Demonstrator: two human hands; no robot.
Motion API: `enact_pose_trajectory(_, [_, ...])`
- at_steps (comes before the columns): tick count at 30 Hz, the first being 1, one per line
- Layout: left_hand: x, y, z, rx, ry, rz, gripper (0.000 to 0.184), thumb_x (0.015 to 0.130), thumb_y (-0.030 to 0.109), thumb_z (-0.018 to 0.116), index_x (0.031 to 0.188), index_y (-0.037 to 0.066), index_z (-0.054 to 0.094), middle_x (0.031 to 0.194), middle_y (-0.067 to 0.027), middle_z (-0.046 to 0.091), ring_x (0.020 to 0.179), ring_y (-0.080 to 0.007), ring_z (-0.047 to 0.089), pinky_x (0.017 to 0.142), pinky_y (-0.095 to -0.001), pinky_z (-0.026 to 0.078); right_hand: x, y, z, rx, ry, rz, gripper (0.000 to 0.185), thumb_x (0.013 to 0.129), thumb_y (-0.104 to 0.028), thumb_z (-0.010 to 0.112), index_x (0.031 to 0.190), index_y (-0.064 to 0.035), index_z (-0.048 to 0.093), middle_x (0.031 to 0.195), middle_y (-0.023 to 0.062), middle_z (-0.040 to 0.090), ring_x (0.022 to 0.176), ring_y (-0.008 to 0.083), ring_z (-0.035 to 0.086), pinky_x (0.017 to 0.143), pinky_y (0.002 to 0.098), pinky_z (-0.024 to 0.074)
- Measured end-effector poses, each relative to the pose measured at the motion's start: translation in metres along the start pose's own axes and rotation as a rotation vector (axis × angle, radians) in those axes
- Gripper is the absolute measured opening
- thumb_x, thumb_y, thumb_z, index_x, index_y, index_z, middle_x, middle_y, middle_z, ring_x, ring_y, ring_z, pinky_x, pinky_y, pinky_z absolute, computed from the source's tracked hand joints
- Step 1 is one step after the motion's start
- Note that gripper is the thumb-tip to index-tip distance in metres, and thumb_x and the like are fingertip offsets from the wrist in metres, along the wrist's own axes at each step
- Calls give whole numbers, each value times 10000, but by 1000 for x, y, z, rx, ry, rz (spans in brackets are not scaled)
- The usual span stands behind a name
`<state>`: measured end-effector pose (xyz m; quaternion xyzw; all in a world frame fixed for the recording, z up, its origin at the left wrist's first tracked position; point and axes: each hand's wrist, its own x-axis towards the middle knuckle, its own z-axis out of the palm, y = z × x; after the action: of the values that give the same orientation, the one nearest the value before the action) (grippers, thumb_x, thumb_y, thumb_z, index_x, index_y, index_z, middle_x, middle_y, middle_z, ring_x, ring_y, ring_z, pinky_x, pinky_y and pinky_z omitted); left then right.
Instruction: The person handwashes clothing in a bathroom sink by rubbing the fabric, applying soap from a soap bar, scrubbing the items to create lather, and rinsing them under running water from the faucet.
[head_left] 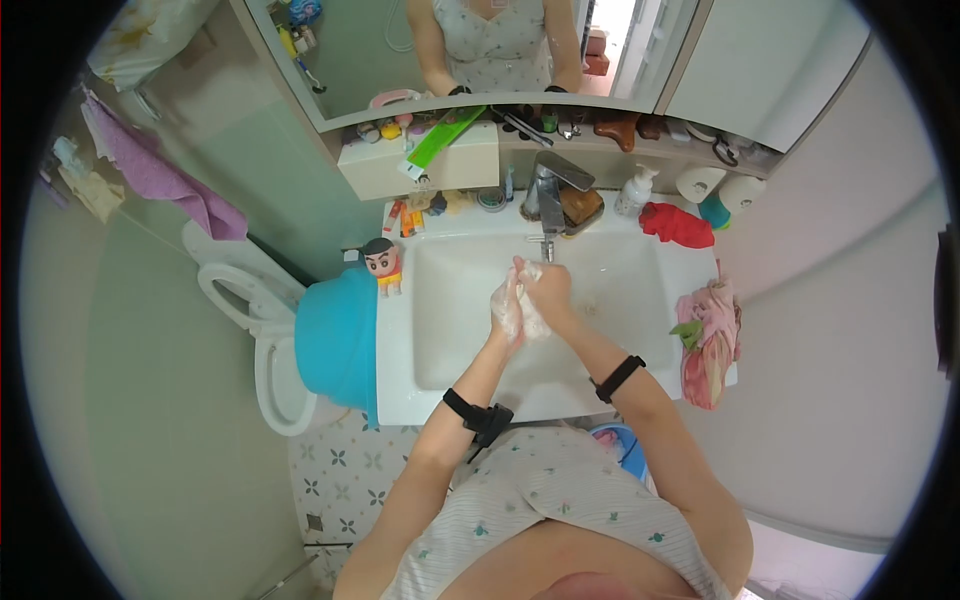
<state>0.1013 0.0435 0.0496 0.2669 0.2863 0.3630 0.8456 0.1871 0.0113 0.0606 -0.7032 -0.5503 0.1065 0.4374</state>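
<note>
Over the white sink basin [450, 350], my left hand [507, 308] and my right hand [550, 290] are pressed together just below the faucet [549, 205]. Between them is a small white cloth [532, 316], wet and foamy-looking. The fingers of my right hand curl round its upper part, and my left hand grips its left side, with white suds on the skin. Part of the cloth hangs below my right hand. No stream of water can be made out under the spout.
A figurine [383, 265] stands on the sink's left rim beside a blue tub [335, 335]. Behind the basin are a soap dish [581, 207] and a pump bottle [635, 190]. Red cloth [677, 225] and pink cloth [708, 345] lie on the right rim.
</note>
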Motion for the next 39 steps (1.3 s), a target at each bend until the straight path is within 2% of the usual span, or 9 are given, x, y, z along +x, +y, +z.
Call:
enact_pose_trajectory(5, [-5,6,1,-136,112,-63,378,901,437,473,932,69,553,798,-16,561,717,-126,545,662,-284,462,-2,-6,15,-65,123,-203,241,743,-308,620,718,-71,652,594,155,578,539,355,551,496,431,405])
enact_pose_trajectory(8, [0,10,5,18,111,-86,328,903,424,474,919,103,539,774,-4,542,704,-131,542,636,-287,465,14,-15,7,36,134,152,268,753,-338,617,700,-78,653,568,150,561,512,356,542,483,434,393])
enact_pose_trajectory(11, [-1,0,-14,-225,-32,-154,513,897,524,393,1157,92,488,1010,-29,547,892,-145,553,760,-323,471,-2,-24,10,-205,165,-160,316,774,-373,605,662,-80,649,563,158,562,509,337,553,486,418,401])
enact_pose_trajectory(14, [6,9,-6,6,109,-194,294,921,398,425,910,128,539,725,9,519,672,-124,531,591,-264,454,10,-17,7,87,72,251,323,781,-390,604,662,-95,659,549,151,559,505,325,555,497,425,406])
enact_pose_trajectory(17, [35,-29,-64,-371,-439,-163,488,896,500,402,1200,121,449,910,-46,567,834,-171,569,745,-339,490,-9,-29,12,47,235,-163,359,810,-380,602,647,-65,658,548,154,556,475,305,517,520,371,409])
enact_pose_trajectory(19, [19,-10,-32,-45,-175,-279,469,899,496,393,1162,116,472,897,-47,565,850,-184,566,757,-359,488,20,-8,-5,19,35,350,358,808,-372,590,605,-78,615,538,140,549,493,319,531,517,420,406])
enact_pose_trajectory(28, [13,3,-3,-148,77,-311,281,906,371,444,890,111,550,715,-20,554,565,-151,528,520,-282,458,-2,-31,-5,-75,135,142,407,809,-406,581,584,-68,615,577,175,560,548,332,556,551,409,424])
enact_pose_trajectory(36, [40,-15,-40,-344,-317,-319,313,912,389,427,898,108,563,787,-44,594,701,-204,574,738,-360,484,16,-18,-5,-67,109,156,376,816,-401,552,670,-68,646,667,187,597,639,360,577,588,437,428])
enact_pose_trajectory(39, [-8,26,13,-158,41,-257,239,908,314,457,908,97,557,756,-25,577,702,-168,573,637,-321,489,21,-10,-1,-39,29,345,321,810,-367,561,691,-83,655,641,152,602,611,348,572,565,431,428])
